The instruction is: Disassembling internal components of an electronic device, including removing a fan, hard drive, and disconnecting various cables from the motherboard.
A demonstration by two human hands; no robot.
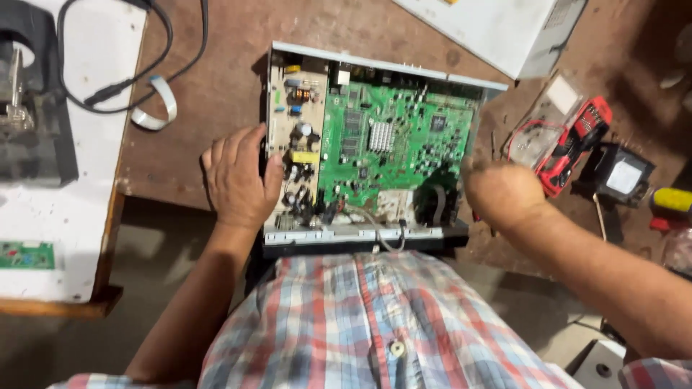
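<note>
Presently, the opened metal case (375, 234) lies on the brown workbench (209, 86) directly in front of me, its lid off. Inside it sit two boards: one green circuit board (393, 140) filling the middle and right, and one pale power board (292, 137) along the left wall, carrying capacitors and a yellow part. A grey cable loops out over the front edge.

My left hand (238, 176) rests against the case's left wall, fingers loosely curled, thumb on the rim, gripping nothing else. My right hand (501, 191) sits at the right wall, closed into a fist; it is blurred, and I cannot tell whether it holds anything.

Right of the case: one red multimeter (573, 144) with leads, one small black box (623, 173). Behind: one white carton (504, 29). Left: one white flat ribbon cable (155, 108), one black cord (115, 90), and one small green board (27, 254) on a white table.
</note>
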